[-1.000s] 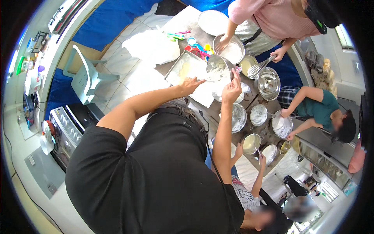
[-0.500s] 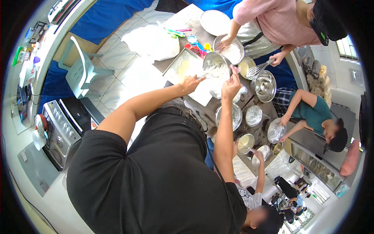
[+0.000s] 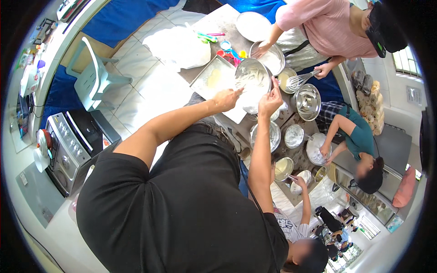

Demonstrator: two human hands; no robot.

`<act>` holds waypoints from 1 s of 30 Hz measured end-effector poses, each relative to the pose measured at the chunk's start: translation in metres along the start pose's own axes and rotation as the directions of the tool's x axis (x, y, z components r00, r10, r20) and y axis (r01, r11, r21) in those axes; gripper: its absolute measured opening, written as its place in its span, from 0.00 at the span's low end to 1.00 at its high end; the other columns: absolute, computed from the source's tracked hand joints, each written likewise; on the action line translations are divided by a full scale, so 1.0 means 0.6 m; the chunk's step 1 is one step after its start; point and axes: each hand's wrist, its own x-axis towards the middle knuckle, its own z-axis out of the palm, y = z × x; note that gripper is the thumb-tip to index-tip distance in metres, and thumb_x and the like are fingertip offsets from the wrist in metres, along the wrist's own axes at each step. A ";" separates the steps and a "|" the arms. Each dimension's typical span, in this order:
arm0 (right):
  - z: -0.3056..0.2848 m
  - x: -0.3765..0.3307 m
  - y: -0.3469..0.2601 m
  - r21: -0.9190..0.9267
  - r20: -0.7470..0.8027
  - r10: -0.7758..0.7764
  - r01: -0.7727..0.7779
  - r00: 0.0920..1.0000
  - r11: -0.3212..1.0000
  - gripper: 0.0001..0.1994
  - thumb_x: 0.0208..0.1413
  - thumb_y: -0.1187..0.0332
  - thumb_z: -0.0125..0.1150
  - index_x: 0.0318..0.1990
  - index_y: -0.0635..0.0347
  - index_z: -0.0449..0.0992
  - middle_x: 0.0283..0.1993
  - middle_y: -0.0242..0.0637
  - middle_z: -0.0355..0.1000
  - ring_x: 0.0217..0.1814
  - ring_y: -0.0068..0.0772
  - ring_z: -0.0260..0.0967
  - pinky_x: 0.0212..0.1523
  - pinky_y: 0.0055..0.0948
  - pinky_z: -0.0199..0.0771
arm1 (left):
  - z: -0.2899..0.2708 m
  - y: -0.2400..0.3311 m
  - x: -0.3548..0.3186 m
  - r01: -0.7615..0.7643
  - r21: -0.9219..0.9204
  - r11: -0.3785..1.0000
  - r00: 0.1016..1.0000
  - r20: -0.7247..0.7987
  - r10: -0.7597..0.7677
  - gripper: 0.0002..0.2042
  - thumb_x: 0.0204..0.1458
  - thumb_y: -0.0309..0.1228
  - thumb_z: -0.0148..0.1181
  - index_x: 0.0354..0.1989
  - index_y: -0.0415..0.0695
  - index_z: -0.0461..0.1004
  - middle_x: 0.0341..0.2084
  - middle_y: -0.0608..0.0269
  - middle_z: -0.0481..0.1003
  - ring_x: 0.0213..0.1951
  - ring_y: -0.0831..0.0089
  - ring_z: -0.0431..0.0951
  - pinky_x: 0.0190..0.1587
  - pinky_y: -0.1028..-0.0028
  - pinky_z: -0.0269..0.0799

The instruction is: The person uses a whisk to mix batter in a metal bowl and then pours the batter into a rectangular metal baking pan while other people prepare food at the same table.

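My right hand (image 3: 270, 103) grips the right rim of a metal mixing bowl (image 3: 265, 73). The bowl is tilted and holds a pale, creamy mixture (image 3: 251, 82). At its lower left rim is my left hand (image 3: 227, 99), closed with the fingers pointing towards the bowl; it seems to hold a slim tool, whose kind I cannot make out. Just left of the bowl lies a rectangular baking tray (image 3: 203, 84) with a patch of pale yellow mixture on its lining. A sheet of white paper (image 3: 237, 113) sticks out under the bowl.
Colourful measuring spoons (image 3: 233, 55) lie beyond the tray. A co-worker in pink holds a whisk (image 3: 300, 81) beside a steel bowl (image 3: 308, 102). Several more bowls cover the table to the right, where other people work. A plastic chair (image 3: 94, 79) and a stove (image 3: 63, 150) stand left.
The bowl has turned so that more of its inside shows. My left hand has shifted slightly right, to the bowl's rim. The co-worker in green has lowered their head and moved a hand into their bowl.
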 end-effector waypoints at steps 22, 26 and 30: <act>-0.012 0.004 0.004 -0.386 0.150 -0.257 0.296 0.955 0.874 0.09 0.47 0.91 0.48 0.31 0.71 0.72 0.60 0.42 0.79 0.70 0.56 0.69 0.72 0.57 0.65 | -0.032 -0.139 -0.041 -0.085 0.516 0.852 0.890 0.424 -0.167 0.25 0.60 0.26 0.52 0.68 0.43 0.70 0.45 0.41 0.78 0.43 0.48 0.83 0.46 0.52 0.79; -0.002 0.007 0.028 -0.265 0.099 -0.289 0.305 0.952 0.915 0.08 0.44 0.89 0.48 0.29 0.69 0.70 0.63 0.41 0.78 0.72 0.56 0.67 0.72 0.60 0.63 | -0.062 -0.078 -0.028 0.035 0.341 0.939 0.972 0.207 -0.111 0.25 0.63 0.28 0.51 0.70 0.48 0.67 0.44 0.41 0.79 0.44 0.48 0.83 0.45 0.53 0.80; 0.020 -0.007 0.021 -0.248 0.127 -0.263 0.287 0.956 0.925 0.10 0.44 0.89 0.48 0.31 0.71 0.73 0.60 0.43 0.79 0.70 0.57 0.70 0.72 0.56 0.64 | -0.069 -0.025 -0.005 0.051 0.161 0.986 0.991 0.111 -0.069 0.25 0.66 0.31 0.50 0.72 0.57 0.65 0.45 0.41 0.77 0.42 0.43 0.81 0.45 0.52 0.79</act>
